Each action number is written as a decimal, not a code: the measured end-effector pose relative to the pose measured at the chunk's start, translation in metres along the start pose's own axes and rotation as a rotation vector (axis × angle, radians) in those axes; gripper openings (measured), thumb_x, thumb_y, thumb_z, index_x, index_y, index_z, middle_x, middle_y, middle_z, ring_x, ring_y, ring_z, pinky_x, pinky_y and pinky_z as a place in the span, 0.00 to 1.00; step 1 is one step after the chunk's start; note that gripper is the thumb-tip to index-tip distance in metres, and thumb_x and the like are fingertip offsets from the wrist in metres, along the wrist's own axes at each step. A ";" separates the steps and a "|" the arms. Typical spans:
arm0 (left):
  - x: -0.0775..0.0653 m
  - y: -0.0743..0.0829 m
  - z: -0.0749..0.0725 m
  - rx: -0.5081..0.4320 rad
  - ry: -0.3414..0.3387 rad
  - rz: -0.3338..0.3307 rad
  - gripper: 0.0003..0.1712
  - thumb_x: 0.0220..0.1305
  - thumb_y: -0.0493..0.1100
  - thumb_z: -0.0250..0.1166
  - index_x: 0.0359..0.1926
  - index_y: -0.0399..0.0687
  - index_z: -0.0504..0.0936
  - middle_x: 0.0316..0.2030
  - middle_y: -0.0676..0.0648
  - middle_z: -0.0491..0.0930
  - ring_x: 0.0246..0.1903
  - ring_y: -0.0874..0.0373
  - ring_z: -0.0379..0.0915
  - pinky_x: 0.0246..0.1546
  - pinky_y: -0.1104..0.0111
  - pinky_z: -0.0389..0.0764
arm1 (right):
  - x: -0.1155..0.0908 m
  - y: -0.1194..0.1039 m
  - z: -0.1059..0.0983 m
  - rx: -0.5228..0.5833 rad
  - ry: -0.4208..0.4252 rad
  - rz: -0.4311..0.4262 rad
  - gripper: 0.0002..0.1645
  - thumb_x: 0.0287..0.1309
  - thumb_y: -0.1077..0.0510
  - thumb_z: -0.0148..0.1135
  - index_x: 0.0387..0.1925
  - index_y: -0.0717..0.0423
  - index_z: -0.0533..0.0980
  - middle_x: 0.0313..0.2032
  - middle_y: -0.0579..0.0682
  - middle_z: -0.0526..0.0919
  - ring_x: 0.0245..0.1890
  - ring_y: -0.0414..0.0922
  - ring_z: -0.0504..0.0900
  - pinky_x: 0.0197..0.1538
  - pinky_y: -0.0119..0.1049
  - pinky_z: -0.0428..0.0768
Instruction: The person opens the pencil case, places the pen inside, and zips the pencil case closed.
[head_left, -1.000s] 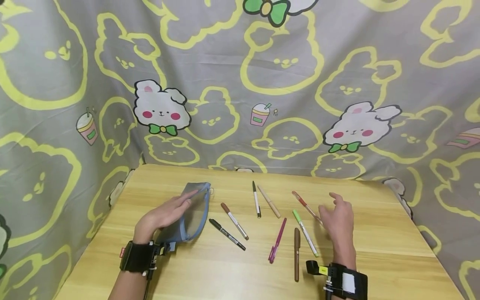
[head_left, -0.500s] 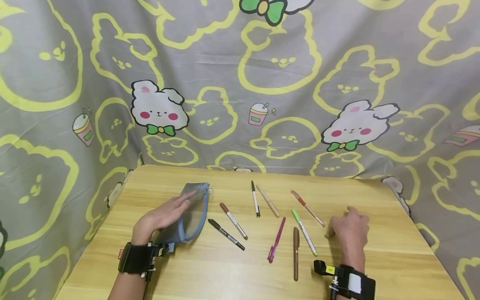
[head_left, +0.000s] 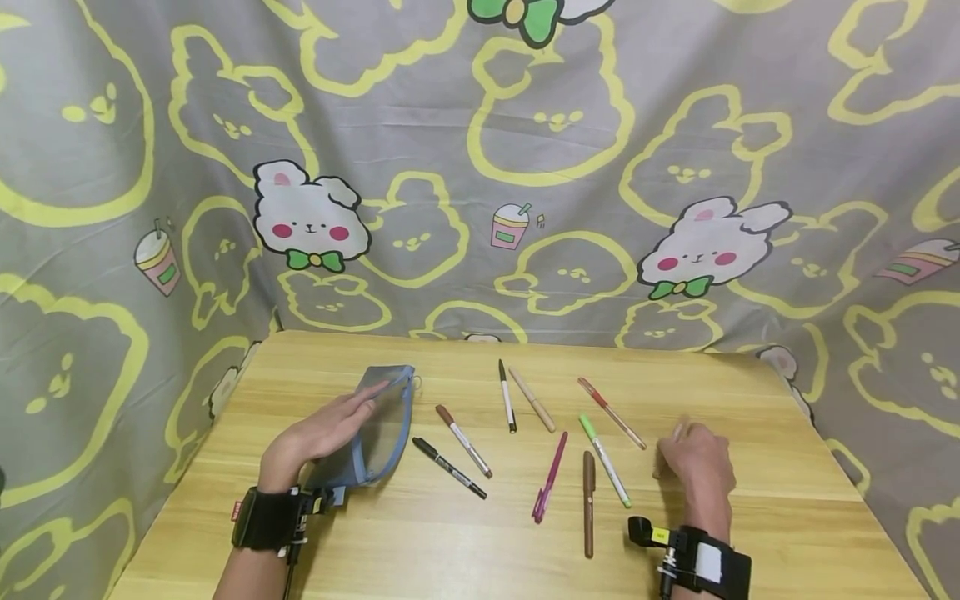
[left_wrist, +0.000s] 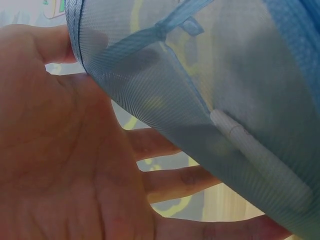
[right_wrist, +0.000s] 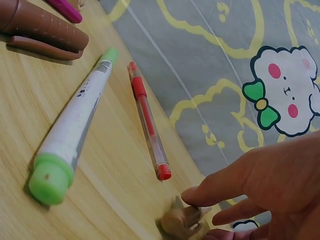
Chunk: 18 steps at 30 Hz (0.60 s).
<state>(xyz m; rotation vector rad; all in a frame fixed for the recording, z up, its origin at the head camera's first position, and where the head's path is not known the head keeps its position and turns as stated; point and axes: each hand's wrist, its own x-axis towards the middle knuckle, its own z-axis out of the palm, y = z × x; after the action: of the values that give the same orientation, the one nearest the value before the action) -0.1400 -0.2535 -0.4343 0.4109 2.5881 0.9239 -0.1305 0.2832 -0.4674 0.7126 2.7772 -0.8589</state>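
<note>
On the left, a blue-grey mesh pencil case [head_left: 382,429] stands tilted on the table. My left hand [head_left: 326,433] rests against it, its straight fingers [left_wrist: 180,182] showing behind the mesh in the left wrist view. A pale pen [left_wrist: 257,157] shows through the mesh. At the right, my right hand [head_left: 699,462] is low over the table, its fingers curled. Its thumb [left_wrist: 35,42] side is hidden from above. In the right wrist view a brownish pen [right_wrist: 182,217], seen nearly end-on, lies between my thumb and fingers. Nearest it are a red pen [right_wrist: 149,125] and a green-capped marker [right_wrist: 75,120].
Between the hands lie a black marker [head_left: 450,468], a brown-capped white pen [head_left: 463,440], a black-and-white pen [head_left: 507,396], a beige pen [head_left: 532,400], a magenta pen [head_left: 551,477] and a brown marker [head_left: 588,504]. A patterned curtain [head_left: 420,167] hangs behind the table.
My right hand has moved from beside the red pen to the right and nearer, down to the table, and its fingers have curled in. My left hand has stayed on the pencil case.
</note>
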 end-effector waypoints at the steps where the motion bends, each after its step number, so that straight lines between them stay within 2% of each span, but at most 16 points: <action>1: 0.000 0.000 0.000 -0.001 0.002 -0.001 0.33 0.84 0.52 0.36 0.82 0.47 0.50 0.78 0.28 0.47 0.75 0.25 0.42 0.68 0.28 0.47 | 0.000 0.000 0.000 -0.001 0.003 0.007 0.24 0.62 0.55 0.55 0.48 0.74 0.70 0.49 0.78 0.66 0.40 0.66 0.72 0.36 0.56 0.76; 3: 0.001 0.001 0.000 -0.002 0.003 -0.005 0.33 0.84 0.52 0.36 0.82 0.48 0.50 0.78 0.28 0.48 0.75 0.25 0.42 0.69 0.28 0.47 | -0.001 0.001 0.000 -0.006 0.011 0.010 0.30 0.66 0.54 0.52 0.57 0.77 0.66 0.48 0.77 0.69 0.39 0.64 0.73 0.35 0.54 0.76; 4: 0.001 0.001 0.000 -0.002 0.004 -0.008 0.33 0.84 0.52 0.36 0.82 0.48 0.50 0.78 0.28 0.48 0.75 0.25 0.42 0.69 0.28 0.47 | -0.001 0.002 0.000 -0.008 0.006 0.006 0.29 0.66 0.54 0.51 0.58 0.76 0.66 0.47 0.77 0.70 0.39 0.64 0.73 0.35 0.53 0.75; 10: 0.002 0.000 0.001 0.001 0.005 -0.006 0.33 0.84 0.52 0.35 0.82 0.47 0.50 0.78 0.28 0.48 0.75 0.24 0.42 0.68 0.28 0.46 | 0.000 0.005 -0.003 -0.003 -0.029 -0.006 0.23 0.63 0.58 0.53 0.54 0.71 0.68 0.37 0.68 0.75 0.35 0.60 0.74 0.33 0.48 0.74; 18: 0.001 0.002 0.001 0.008 0.005 -0.005 0.32 0.84 0.51 0.35 0.82 0.47 0.52 0.77 0.28 0.49 0.74 0.24 0.42 0.68 0.27 0.46 | 0.000 0.004 -0.004 0.013 -0.048 -0.016 0.28 0.66 0.57 0.52 0.59 0.75 0.65 0.35 0.66 0.77 0.32 0.58 0.77 0.31 0.46 0.75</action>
<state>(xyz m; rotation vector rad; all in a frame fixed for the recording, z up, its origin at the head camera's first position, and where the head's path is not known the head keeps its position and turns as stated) -0.1403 -0.2507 -0.4340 0.4050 2.5970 0.9149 -0.1288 0.2882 -0.4656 0.6644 2.7411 -0.8864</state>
